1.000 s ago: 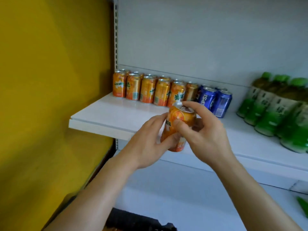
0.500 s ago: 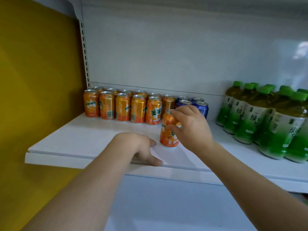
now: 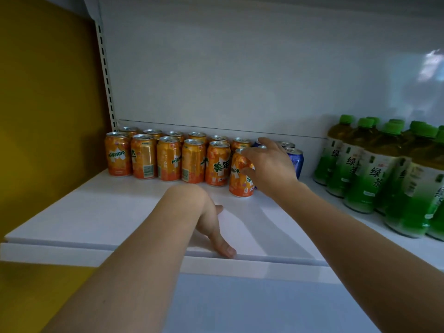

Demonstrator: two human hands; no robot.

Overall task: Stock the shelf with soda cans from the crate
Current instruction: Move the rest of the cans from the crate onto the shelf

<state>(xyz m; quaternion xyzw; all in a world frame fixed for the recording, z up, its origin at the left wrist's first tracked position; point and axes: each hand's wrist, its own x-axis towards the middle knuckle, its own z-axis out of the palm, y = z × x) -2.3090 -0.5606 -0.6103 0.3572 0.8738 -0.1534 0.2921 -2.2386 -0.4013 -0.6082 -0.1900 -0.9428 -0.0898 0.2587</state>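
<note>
An orange soda can [image 3: 237, 180] stands upright on the white shelf [image 3: 96, 212], at the right end of the front row of orange cans [image 3: 168, 159]. My right hand [image 3: 269, 169] holds it from the right, thumb on its front and fingers over its top. Behind my right hand stand blue cans [image 3: 296, 159], partly hidden. My left hand [image 3: 211, 219] rests palm down on the shelf near its front edge and holds nothing. The crate is out of view.
Two rows of orange cans run along the shelf's back wall from the left upright. Green tea bottles [image 3: 384, 174] crowd the right side of the shelf. A yellow panel [image 3: 48, 116] closes the left side. The shelf's front half is bare white board.
My right hand has carried the orange can from the front middle of the shelf back to the end of the front row. My left hand has stayed near the shelf edge.
</note>
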